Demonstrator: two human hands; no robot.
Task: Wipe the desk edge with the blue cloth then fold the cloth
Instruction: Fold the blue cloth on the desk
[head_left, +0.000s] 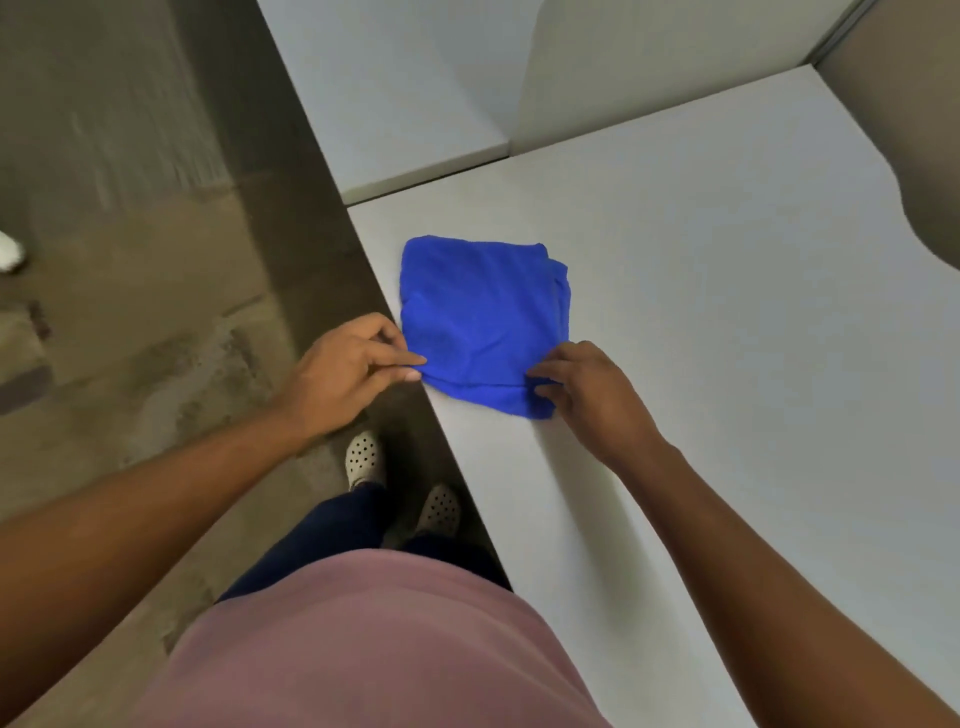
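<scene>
The blue cloth (480, 319) lies folded into a rough square on the white desk (727, 322), close to the desk's left edge (415, 364). My left hand (343, 374) pinches the cloth's near left corner between thumb and fingertips, right at the desk edge. On the other side, my right hand (587, 395) pinches the near right corner, where the layers overlap. The far half of the cloth rests flat, with stacked layers showing along its right side.
A second white desk (395, 104) adjoins at the back, with a white divider panel (649, 67) beside it. Left of the desk edge is brown floor (130, 260), with my feet in dotted shoes (363, 460) close to the desk.
</scene>
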